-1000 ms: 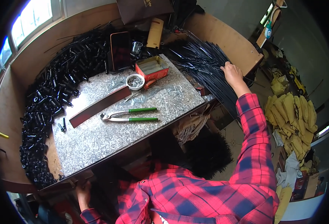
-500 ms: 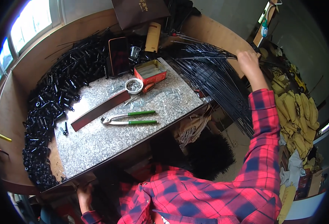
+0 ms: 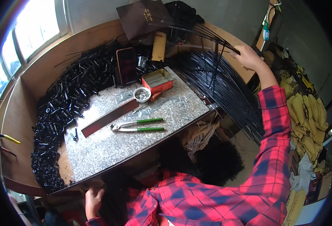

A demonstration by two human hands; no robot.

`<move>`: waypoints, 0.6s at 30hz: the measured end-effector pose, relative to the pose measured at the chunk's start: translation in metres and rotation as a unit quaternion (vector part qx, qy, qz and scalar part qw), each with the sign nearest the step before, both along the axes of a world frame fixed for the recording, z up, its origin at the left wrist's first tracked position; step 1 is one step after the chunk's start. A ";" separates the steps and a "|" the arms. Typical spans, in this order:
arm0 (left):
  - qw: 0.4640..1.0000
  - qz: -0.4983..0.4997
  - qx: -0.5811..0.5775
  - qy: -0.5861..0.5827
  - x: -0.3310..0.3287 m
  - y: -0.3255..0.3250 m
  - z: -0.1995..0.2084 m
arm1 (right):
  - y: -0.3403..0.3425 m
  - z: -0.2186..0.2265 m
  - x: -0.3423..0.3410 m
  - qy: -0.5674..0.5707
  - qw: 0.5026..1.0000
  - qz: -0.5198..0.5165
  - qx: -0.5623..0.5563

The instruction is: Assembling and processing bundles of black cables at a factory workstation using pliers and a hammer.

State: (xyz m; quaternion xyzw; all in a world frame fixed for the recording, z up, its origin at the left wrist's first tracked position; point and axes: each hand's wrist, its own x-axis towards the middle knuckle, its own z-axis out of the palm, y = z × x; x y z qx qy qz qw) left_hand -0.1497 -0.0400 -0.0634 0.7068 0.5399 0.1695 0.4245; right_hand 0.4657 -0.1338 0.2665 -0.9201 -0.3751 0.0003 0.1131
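Observation:
My right hand (image 3: pixel 247 58) is raised at the far right, its fingers closed around the ends of several thin black rods (image 3: pixel 211 34). The rods fan out leftward over a larger pile of the same black rods (image 3: pixel 230 98). Below the front edge of the stone-topped table (image 3: pixel 109 158), my left hand (image 3: pixel 93 199) hangs with thumb and fingers apart, and nothing shows in it. Green-handled pincers (image 3: pixel 139 126) lie on the tabletop. Behind them are a dark red flat bar (image 3: pixel 109 118), a white cup of small metal pieces (image 3: pixel 142 94) and a red tin (image 3: pixel 157 81).
Short black tubular parts (image 3: pixel 66 101) are heaped along the left and back, against a curved wooden rim (image 3: pixel 26 94). A phone (image 3: pixel 126 66) leans at the back beside a yellow box (image 3: pixel 159 46). Yellow gloves (image 3: pixel 305 113) are piled at the right.
My right hand has lifted the rods away from the pile, and their far ends have swung up and back. My left hand has shifted slightly. The whole view has shifted a little.

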 end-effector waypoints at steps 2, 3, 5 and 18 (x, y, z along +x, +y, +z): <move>0.998 -0.004 0.046 -0.046 0.020 -0.008 0.027 | 0.002 -0.012 0.037 -0.172 0.975 0.134 0.046; 0.998 -0.031 0.044 -0.019 0.025 -0.008 0.037 | 0.003 -0.014 0.036 -0.230 0.956 0.144 0.114; 0.995 -0.084 0.041 -0.030 0.027 -0.006 0.045 | 0.004 -0.013 0.026 -0.306 0.931 0.131 0.147; 0.963 -0.118 0.239 -0.040 0.067 0.016 0.135 | -0.033 0.007 -0.044 -0.323 0.892 0.154 0.278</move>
